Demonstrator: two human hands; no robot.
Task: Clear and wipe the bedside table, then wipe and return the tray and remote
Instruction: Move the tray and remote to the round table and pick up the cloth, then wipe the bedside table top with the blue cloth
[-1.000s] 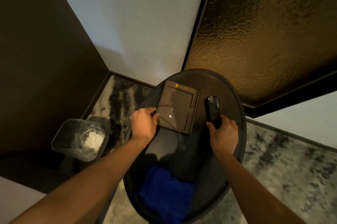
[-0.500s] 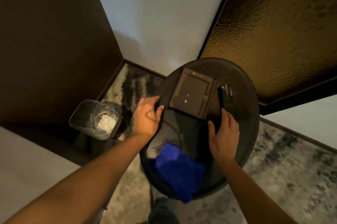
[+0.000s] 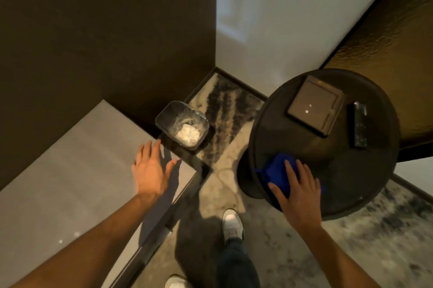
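Tray (image 3: pixel 314 106) looks stiff and light with a raised lip, so I'd grab it by an edge; remote (image 3: pixel 357 124) sits just beside it on the round dark table (image 3: pixel 375 184). Right hand (image 3: pixel 298 194) lies flat, fingers spread, on the soft blue cloth (image 3: pixel 275 170). Left hand (image 3: pixel 152 168) hovers open and empty over the bed (image 3: pixel 58 170). Glossy tabletop, tight carpeted corner, bin (image 3: pixel 182 127) nearby.

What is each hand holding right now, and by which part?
Left hand: nothing, spread open. Right hand lies flat on the blue cloth, covering its near part; whether its fingers grip cannot be told.
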